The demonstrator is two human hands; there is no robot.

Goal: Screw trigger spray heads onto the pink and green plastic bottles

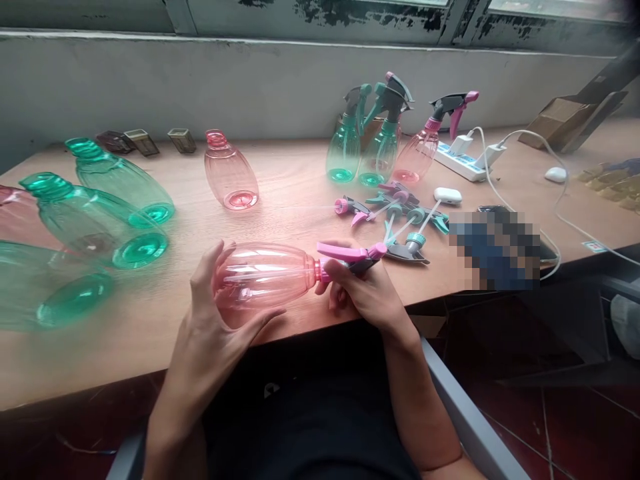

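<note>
A clear pink spray bottle [267, 273] lies sideways between my hands, above the table's front edge. My left hand [220, 293] is curved around its base, fingers behind and thumb along the near side. At the neck, my right hand [363, 290] is closed around the collar of the pink and grey trigger head [350, 253]. The head sits on the bottle's mouth, and a straw shows inside the bottle. Just beyond my right hand lie several loose trigger heads [410, 247], pink or teal with grey, their thin tubes crossing.
Headless green bottles [105, 220] stand at the left, with a pink one [231, 173] behind. Bottles with trigger heads [385, 150] stand at the back. A power strip [463, 162] with cables, a white earbud case [447, 196] and a blurred-out patch [495, 250] are to the right.
</note>
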